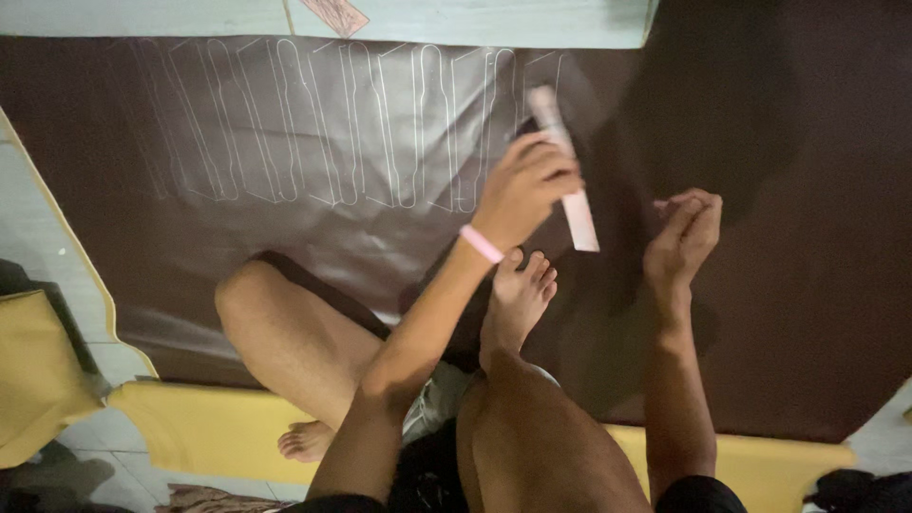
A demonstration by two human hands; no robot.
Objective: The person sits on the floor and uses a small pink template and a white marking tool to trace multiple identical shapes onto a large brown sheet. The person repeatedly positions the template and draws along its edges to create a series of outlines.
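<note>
Sheet: a dark brown leather-like sheet (pixel 313 190) lies on the floor, white outlines at its 12 o'clock edge.
Left hand (pixel 524 190): fingers clamped on a long pale pink template strip (pixel 568 180).
Right hand (pixel 682 237): at the strip's 3 o'clock, fingertips pinched together, whether on something I cannot tell.

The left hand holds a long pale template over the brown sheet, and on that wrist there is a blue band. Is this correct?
Not quite: in the head view the band on the left hand is pink, not blue. The hand does hold the long pale template over the brown sheet.
</note>
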